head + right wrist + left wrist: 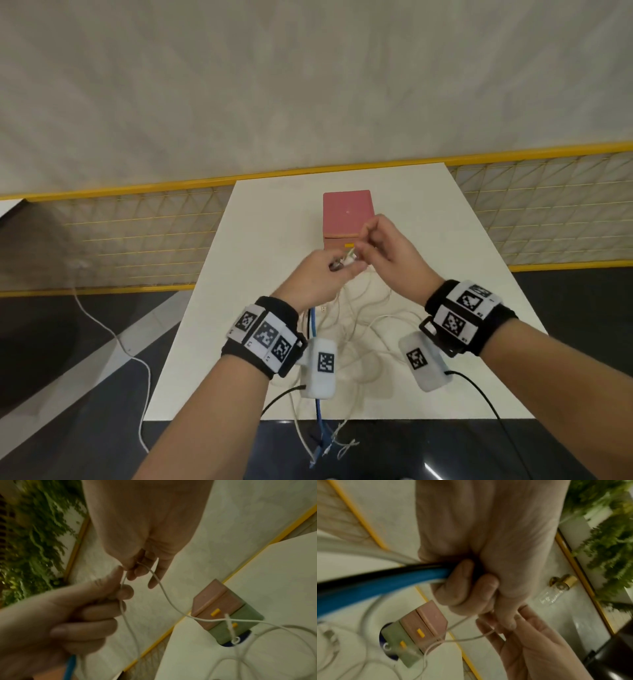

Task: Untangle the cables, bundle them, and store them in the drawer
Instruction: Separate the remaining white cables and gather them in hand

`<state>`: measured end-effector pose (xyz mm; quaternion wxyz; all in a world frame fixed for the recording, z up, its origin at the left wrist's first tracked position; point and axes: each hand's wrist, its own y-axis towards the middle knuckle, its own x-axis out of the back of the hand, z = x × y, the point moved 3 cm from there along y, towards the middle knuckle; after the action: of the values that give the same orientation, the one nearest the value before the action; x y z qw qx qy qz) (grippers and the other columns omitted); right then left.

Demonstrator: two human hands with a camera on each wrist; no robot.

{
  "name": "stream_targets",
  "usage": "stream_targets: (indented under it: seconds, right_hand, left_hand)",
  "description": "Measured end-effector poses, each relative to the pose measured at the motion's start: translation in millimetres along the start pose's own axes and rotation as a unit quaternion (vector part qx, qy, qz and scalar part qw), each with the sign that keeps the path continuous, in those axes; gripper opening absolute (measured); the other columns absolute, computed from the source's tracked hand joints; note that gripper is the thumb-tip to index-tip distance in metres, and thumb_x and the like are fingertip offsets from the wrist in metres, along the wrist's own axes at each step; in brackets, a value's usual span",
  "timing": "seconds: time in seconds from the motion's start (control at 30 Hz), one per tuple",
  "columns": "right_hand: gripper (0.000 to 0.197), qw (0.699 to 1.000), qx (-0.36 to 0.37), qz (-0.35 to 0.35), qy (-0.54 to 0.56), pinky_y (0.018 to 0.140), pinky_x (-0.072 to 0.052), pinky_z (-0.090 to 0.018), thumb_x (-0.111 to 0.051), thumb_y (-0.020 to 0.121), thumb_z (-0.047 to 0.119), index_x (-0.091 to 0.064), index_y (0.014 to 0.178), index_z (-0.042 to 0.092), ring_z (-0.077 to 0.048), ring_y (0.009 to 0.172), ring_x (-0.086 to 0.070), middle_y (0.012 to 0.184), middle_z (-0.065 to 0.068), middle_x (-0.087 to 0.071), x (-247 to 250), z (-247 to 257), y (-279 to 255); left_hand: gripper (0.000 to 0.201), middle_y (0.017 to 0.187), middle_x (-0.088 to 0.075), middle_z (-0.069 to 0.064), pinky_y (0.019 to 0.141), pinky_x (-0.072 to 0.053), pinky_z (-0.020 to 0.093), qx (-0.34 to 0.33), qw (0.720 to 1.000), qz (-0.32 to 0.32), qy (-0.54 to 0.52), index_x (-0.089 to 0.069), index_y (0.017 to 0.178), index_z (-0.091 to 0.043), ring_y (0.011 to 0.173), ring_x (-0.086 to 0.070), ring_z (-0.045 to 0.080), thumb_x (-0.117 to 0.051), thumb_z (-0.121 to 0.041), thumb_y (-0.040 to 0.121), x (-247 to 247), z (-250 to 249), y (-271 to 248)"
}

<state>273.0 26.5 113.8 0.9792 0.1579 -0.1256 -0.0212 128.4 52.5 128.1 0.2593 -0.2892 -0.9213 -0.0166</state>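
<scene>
Both hands are raised over the white table (260, 240), in front of the pink and green drawer box (347, 212). My left hand (337, 270) grips a bunch of cables: a blue cable (376, 584), a black one (368, 573) and white ones. My right hand (371, 240) pinches a thin white cable (159, 585) that runs from the left fist. That cable (467, 638) droops across the drawer box (221, 608). A tangle of white cables (363, 329) lies on the table under my wrists. Cable ends (322, 442) hang over the near edge.
A yellow mesh fence (137, 236) runs behind the table. A white cord (113, 339) trails over the dark floor at left. The left wrist view shows a small clear bottle (556, 591) with a gold cap and green foliage (607, 534).
</scene>
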Motion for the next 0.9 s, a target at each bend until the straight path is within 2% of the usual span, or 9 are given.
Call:
stream_targets:
  seconds: [0.1,0.23,0.3,0.37,0.47,0.57,0.67,0.77,0.9]
  right_hand:
    - [0.008,0.999,-0.025,0.035,-0.014,0.066,-0.049,-0.030,-0.043,0.098,0.005,-0.049,0.103,0.007,-0.011,0.067,-0.053,0.075,0.000,-0.053,4,4,-1]
    - [0.024,0.986,-0.074,0.104,-0.110,0.062,-0.042,-0.037,-0.040,0.099,0.014,-0.061,0.088,0.011,-0.012,0.060,-0.041,0.062,0.006,-0.044,5,-16,-16]
    - [0.024,0.983,-0.077,0.107,-0.127,0.061,-0.037,-0.034,-0.042,0.099,0.018,-0.062,0.086,0.015,-0.013,0.060,-0.038,0.063,0.003,-0.042,1,-15,-19]
    - [0.023,0.983,-0.054,0.102,-0.142,0.062,-0.038,-0.032,-0.044,0.098,0.019,-0.062,0.086,0.014,-0.016,0.062,-0.041,0.068,-0.003,-0.048,-6,-6,-17]
    - [0.021,0.989,-0.014,0.090,-0.119,0.077,-0.049,-0.036,-0.043,0.098,0.013,-0.062,0.095,0.007,-0.025,0.082,-0.059,0.089,-0.013,-0.065,-14,12,-9]
    - [0.021,0.988,-0.007,0.111,-0.106,0.071,-0.047,-0.031,-0.041,0.099,0.014,-0.062,0.096,0.009,-0.018,0.074,-0.053,0.087,-0.014,-0.061,-13,15,-9]
    - [0.022,0.979,-0.046,0.134,-0.146,0.071,-0.048,-0.038,-0.040,0.100,0.024,-0.059,0.089,0.020,-0.014,0.068,-0.049,0.084,-0.016,-0.057,-5,-6,-18]
    - [0.023,0.973,-0.081,0.119,-0.178,0.071,-0.045,-0.032,-0.039,0.100,0.022,-0.057,0.086,0.020,-0.010,0.065,-0.050,0.083,-0.008,-0.058,0,-26,-22]
    - [0.022,0.978,-0.053,0.080,-0.187,0.063,-0.038,-0.016,-0.039,0.100,0.015,-0.055,0.088,0.005,0.000,0.062,-0.049,0.070,0.005,-0.050,-7,-9,-4]
  left_hand:
    - [0.019,0.060,-0.043,-0.004,0.048,-0.033,0.023,-0.005,0.982,-0.167,-0.092,-0.060,0.087,-0.021,0.051,-0.037,0.012,-0.058,-0.038,0.096,23,-2,1]
    - [0.024,0.065,-0.047,0.000,0.061,-0.040,0.031,0.003,0.920,-0.371,-0.128,-0.058,0.083,-0.018,0.058,-0.042,0.018,-0.062,-0.040,0.091,69,21,1]
    - [0.017,0.070,-0.051,-0.005,0.063,-0.043,0.026,-0.048,0.929,-0.354,-0.091,-0.062,0.107,-0.027,0.056,-0.044,0.009,-0.065,-0.032,0.091,67,14,-4]
    - [0.025,0.068,-0.052,-0.011,0.054,-0.038,0.012,-0.106,0.963,-0.246,-0.024,-0.061,0.118,-0.034,0.048,-0.043,0.000,-0.063,-0.028,0.094,44,-1,-8]
    - [0.017,0.066,-0.057,-0.009,0.049,-0.033,0.008,-0.119,0.984,-0.121,0.054,-0.067,0.097,-0.021,0.052,-0.047,0.003,-0.061,-0.037,0.094,13,-12,-10]
    - [0.026,0.060,-0.053,-0.005,0.047,-0.032,0.012,-0.100,0.981,-0.162,0.033,-0.057,0.078,-0.017,0.048,-0.044,0.006,-0.063,-0.038,0.093,22,-13,-12]
    - [0.030,0.065,-0.051,-0.006,0.057,-0.040,0.024,-0.059,0.950,-0.307,0.004,-0.054,0.085,-0.018,0.055,-0.045,0.011,-0.061,-0.046,0.092,58,-5,-15]
    - [0.032,0.063,-0.043,-0.007,0.059,-0.034,0.025,-0.043,0.909,-0.416,-0.007,-0.049,0.077,-0.016,0.055,-0.040,0.008,-0.060,-0.041,0.094,85,3,-21]
    - [0.021,0.060,-0.047,-0.012,0.051,-0.035,0.009,-0.117,0.947,-0.296,0.037,-0.063,0.110,-0.021,0.049,-0.046,-0.002,-0.063,-0.033,0.093,48,-7,-20]
